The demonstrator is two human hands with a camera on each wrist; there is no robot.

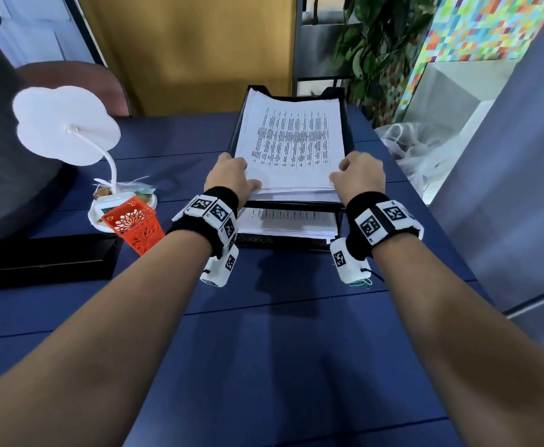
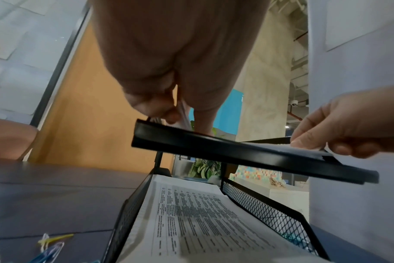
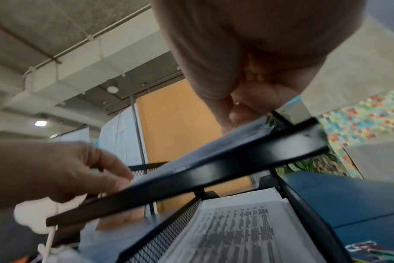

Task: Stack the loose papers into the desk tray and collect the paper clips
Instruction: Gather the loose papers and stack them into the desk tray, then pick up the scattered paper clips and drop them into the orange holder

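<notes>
A black two-tier mesh desk tray point(image 1: 348, 130) stands at the middle back of the blue table. A stack of printed papers point(image 1: 291, 143) lies in its top tier. My left hand point(image 1: 232, 180) pinches the stack's near left corner, thumb on top. My right hand point(image 1: 357, 175) pinches the near right corner. More printed papers point(image 1: 288, 222) fill the lower tier point(image 2: 268, 211), also seen in the right wrist view as papers point(image 3: 236, 236). Coloured paper clips point(image 1: 362, 283) lie under my right wrist, and clips point(image 2: 48, 246) show on the table left of the tray.
An orange lattice basket point(image 1: 135, 225) sits left of the tray beside a white cloud-shaped lamp point(image 1: 66, 124). A black box point(image 1: 45, 259) lies at the left edge. A clear plastic bag point(image 1: 416, 150) hangs off the right side. Bare blue table point(image 1: 264, 366) lies near me.
</notes>
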